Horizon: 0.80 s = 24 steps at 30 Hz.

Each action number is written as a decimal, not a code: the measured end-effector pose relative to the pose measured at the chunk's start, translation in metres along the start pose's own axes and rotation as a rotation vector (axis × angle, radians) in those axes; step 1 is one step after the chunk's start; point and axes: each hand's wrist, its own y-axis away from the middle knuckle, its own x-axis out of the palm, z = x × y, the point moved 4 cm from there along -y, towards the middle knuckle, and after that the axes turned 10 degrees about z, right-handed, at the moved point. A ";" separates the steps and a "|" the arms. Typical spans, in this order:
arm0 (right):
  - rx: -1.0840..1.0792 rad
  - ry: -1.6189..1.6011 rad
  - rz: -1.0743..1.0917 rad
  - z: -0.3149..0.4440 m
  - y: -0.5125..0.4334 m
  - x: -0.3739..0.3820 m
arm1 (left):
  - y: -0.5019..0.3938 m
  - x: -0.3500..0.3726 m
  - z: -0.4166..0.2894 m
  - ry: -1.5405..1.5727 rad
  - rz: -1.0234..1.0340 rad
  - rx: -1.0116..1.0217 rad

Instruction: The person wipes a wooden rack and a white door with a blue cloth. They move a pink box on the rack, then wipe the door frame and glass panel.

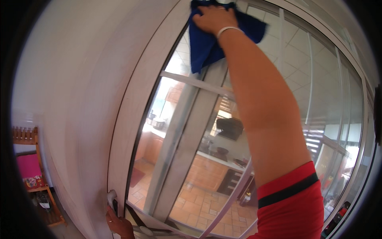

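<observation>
Raised high, my right hand (215, 18) presses a blue cloth (206, 50) flat against the upper glass of a framed glass door (185, 131). A bracelet circles that wrist, and the sleeve is red with a dark band. At the bottom left, my left hand (119, 224) has its fingers around the door's handle (112, 197) on the light frame. Part of that hand is cut off by the picture's lower edge. Through the glass a kitchen shows, partly hidden by my right arm.
A pale wall (74, 89) runs close along the left. A wooden rack (49, 203) with a pink item (29, 165) stands at the far left. Metal door frames curve along the right, with dark objects (337, 219) at the lower right.
</observation>
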 end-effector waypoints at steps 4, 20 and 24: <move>-0.066 0.017 -0.111 0.048 -0.008 0.017 | -0.001 -0.001 0.000 0.016 0.081 -0.053; -0.021 0.615 -0.031 -0.256 0.031 -0.082 | -0.002 -0.015 -0.010 -0.171 0.169 -0.053; 0.170 0.569 0.103 -0.348 0.109 -0.161 | 0.000 -0.020 -0.008 -0.247 0.103 0.006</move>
